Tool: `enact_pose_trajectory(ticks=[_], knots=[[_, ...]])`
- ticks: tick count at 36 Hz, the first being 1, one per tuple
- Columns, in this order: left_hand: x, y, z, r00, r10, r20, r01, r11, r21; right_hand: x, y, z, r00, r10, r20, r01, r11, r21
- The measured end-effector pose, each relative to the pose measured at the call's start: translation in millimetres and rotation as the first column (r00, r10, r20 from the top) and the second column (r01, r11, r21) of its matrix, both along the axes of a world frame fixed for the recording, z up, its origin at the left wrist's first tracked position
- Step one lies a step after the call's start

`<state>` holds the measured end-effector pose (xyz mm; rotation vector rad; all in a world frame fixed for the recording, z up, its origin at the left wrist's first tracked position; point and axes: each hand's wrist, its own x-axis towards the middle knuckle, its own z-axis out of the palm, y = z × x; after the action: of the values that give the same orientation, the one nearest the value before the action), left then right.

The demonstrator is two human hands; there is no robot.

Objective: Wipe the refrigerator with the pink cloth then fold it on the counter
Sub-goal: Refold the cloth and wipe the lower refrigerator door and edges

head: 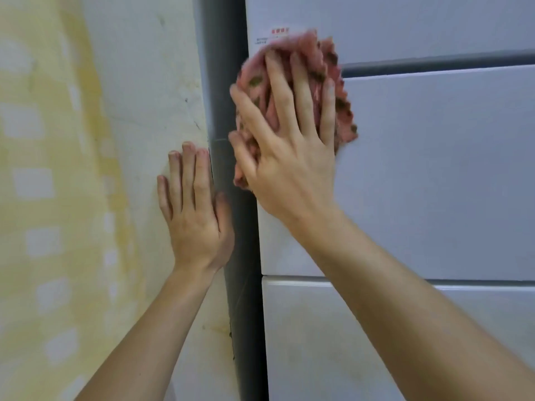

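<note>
The right hand lies flat with fingers spread, pressing a bunched pink cloth with dark flecks against the pale grey refrigerator door, near its left edge, just below a small blurred label. To the left, the left hand rests open, fingers straight, on the stained cream wall, touching the refrigerator's dark side panel.

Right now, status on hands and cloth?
Right hand flat, pressing bunched pink cloth on white refrigerator door. Left hand flat on yellowed wall. Nothing blocking the wipe.
</note>
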<state>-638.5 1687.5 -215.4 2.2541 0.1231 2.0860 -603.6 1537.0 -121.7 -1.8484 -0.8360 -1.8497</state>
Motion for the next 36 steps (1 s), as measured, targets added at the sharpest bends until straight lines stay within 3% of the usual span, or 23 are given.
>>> enact_pose_trajectory(ticks=[3, 11, 14, 18, 27, 32, 36], knots=[[-1, -2, 1, 1.000, -0.019, 0.006, 0.019, 1.000, -0.009, -5, 1, -12, 1.000, 0.001, -0.029, 0.000, 0.999, 0.040], [-3, -27, -8, 0.997, -0.082, -0.002, 0.082, 0.996, 0.030, -1, -53, -174, 0.987, -0.052, -0.152, 0.035, 0.994, -0.108], [-1, -42, -15, 0.991, -0.132, -0.016, 0.133, 0.990, 0.049, 5, -82, -199, 0.981, -0.052, -0.185, 0.032, 0.993, -0.110], [5, -57, -17, 0.991, -0.132, -0.032, 0.134, 0.990, 0.040, 9, -97, -171, 0.981, -0.070, -0.180, 0.055, 0.995, -0.086], [11, -75, -2, 0.992, -0.123, -0.005, 0.123, 0.990, 0.064, 17, -86, -26, 0.984, -0.142, -0.103, 0.150, 0.986, 0.078], [16, -84, -2, 0.987, -0.157, 0.013, 0.157, 0.987, 0.037, 19, -82, -41, 0.992, -0.106, -0.065, 0.113, 0.986, 0.119], [15, -85, -8, 0.988, -0.155, 0.005, 0.155, 0.986, 0.061, 16, -92, -105, 0.994, -0.048, -0.099, 0.055, 0.996, 0.065]])
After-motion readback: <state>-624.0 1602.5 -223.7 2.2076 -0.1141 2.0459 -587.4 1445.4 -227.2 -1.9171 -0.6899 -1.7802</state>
